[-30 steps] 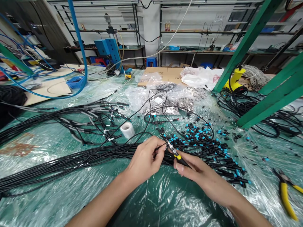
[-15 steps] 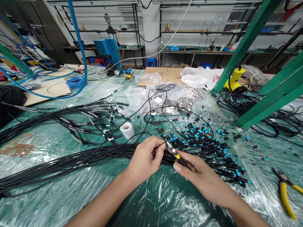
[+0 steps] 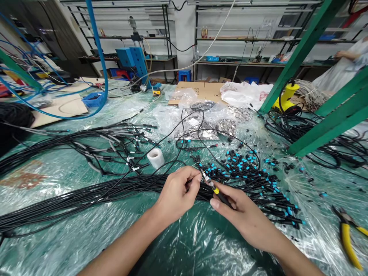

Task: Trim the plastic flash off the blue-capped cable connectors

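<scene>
My left hand (image 3: 179, 189) is closed in a pinch on a thin black cable, whose end is mostly hidden by my fingers. My right hand (image 3: 244, 216) is wrapped round a utility knife (image 3: 220, 195) with a black and yellow handle. The knife's silver tip points up and left, close to my left fingertips; whether it touches the cable is too small to tell. Under both hands runs a bundle of black cables (image 3: 94, 201), and their blue-marked ends (image 3: 283, 207) fan out to the right. More small black and blue connectors (image 3: 240, 163) lie piled just beyond.
Yellow-handled pliers (image 3: 349, 239) lie at the right. A white tape roll (image 3: 155, 158) stands beside another cable bundle (image 3: 71, 138). Farther back are plastic bags of metal parts (image 3: 204, 128), cardboard (image 3: 205, 90) and a green post (image 3: 301, 57). A person's hand (image 3: 346, 55) shows at the far right.
A person has come into view at the far right edge. The whole view has shifted slightly. My hands and the knife keep almost the same position.
</scene>
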Demonstrator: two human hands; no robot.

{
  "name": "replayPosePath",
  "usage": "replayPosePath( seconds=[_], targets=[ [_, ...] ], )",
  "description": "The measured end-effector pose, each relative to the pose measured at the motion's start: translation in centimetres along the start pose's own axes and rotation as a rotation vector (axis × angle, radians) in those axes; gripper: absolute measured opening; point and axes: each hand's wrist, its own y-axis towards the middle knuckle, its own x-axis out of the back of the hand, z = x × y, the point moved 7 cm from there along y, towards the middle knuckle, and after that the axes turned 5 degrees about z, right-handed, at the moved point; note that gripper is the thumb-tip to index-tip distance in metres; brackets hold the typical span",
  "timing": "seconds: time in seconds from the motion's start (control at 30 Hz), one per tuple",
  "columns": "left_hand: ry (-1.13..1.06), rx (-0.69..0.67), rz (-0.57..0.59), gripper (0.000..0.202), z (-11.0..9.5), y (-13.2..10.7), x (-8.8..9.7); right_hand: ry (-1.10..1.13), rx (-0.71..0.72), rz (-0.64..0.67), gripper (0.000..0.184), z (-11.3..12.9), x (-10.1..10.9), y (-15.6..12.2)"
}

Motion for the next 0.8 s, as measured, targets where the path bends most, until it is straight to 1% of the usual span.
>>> replayPosePath(
  seconds=[0.13,0.27,0.43,0.6,0.8],
  targets=[
    [-0.032,0.021,0.013,0.022,0.1,0.0,-0.1,-0.001,0.014,0.009,0.054,0.0,0.2,0.0],
    [-0.156,0.098,0.052,0.026,0.7,0.1,-0.4,-0.056,0.017,-0.016,0.054,-0.4,0.7,-0.1],
    [-0.312,0.179,0.091,0.029,1.2,0.1,-0.8,-0.117,0.028,-0.052,0.052,-0.8,0.8,0.0],
    [-0.431,0.206,0.107,0.029,1.2,0.3,-0.8,-0.276,0.028,-0.135,0.052,-1.0,1.3,0.0],
    [-0.558,0.219,0.123,0.028,0.9,0.4,-0.8,-0.359,0.036,-0.164,0.052,-1.1,1.3,0.3]
  ],
)
